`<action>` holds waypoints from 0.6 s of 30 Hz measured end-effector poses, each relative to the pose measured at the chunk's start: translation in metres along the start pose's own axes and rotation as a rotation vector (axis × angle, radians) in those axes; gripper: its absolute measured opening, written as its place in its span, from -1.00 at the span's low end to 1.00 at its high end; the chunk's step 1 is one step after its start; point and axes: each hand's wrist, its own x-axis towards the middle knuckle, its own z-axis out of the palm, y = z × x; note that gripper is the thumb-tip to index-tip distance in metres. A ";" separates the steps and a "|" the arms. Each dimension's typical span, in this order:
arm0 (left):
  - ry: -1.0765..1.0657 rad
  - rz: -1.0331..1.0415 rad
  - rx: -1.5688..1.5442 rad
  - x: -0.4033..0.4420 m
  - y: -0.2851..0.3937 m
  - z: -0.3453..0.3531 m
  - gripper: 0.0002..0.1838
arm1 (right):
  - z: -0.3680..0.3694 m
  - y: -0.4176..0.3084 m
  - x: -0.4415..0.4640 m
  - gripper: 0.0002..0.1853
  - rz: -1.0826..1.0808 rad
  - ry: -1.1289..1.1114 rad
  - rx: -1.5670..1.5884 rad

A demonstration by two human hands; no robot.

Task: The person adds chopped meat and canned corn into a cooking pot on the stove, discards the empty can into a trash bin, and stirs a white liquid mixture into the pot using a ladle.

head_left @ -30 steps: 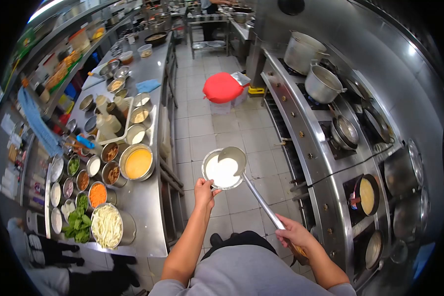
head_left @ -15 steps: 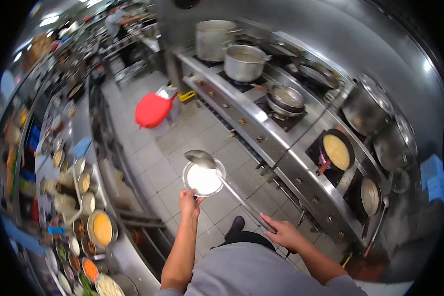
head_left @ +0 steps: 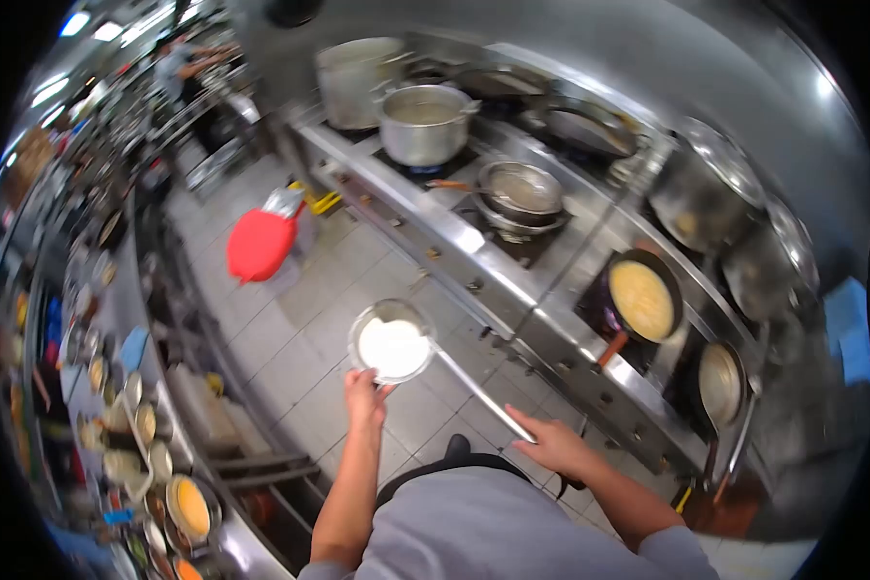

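Note:
My left hand (head_left: 365,401) is closed on the near rim of a round metal bowl (head_left: 364,324), held out over the floor. Bright white contents (head_left: 394,348) show inside it; I cannot tell what they are. A long-handled ladle (head_left: 480,393) runs from my right hand (head_left: 553,447), which is wrapped round the end of its handle. The scoop end lies within the bowl, partly sunk in or hidden by the white contents. Nearest to my right hand on the stove side is a frying pan with yellow food (head_left: 641,302).
The stove (head_left: 435,208) runs along the right, bearing a stockpot (head_left: 425,130), a sieve on a pan (head_left: 520,188) and another pan (head_left: 721,384). To the left is a counter with several food containers (head_left: 191,507). A red-covered bin (head_left: 261,244) stands on the floor. Another person (head_left: 176,70) works far back.
The ladle's scoop has gone down from above the bowl's far rim into the bowl. My view has turned to the right, so the surroundings sit further left.

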 end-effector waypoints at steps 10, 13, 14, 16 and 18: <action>0.063 0.001 -0.094 0.021 0.013 0.016 -0.86 | -0.015 -0.005 0.057 -0.28 0.362 -0.382 1.011; 0.069 0.010 -0.103 0.034 0.019 0.013 -0.82 | -0.009 -0.003 0.067 -0.26 0.306 -0.370 0.971; 0.068 0.005 -0.105 0.035 0.022 0.010 -0.79 | -0.009 -0.007 0.067 -0.26 0.291 -0.340 0.935; 0.076 0.009 -0.091 0.038 0.029 0.006 -0.79 | -0.009 -0.013 0.069 -0.25 0.267 -0.303 0.903; 0.071 0.009 -0.074 0.044 0.037 0.007 -0.79 | -0.008 -0.016 0.072 -0.25 0.234 -0.260 0.814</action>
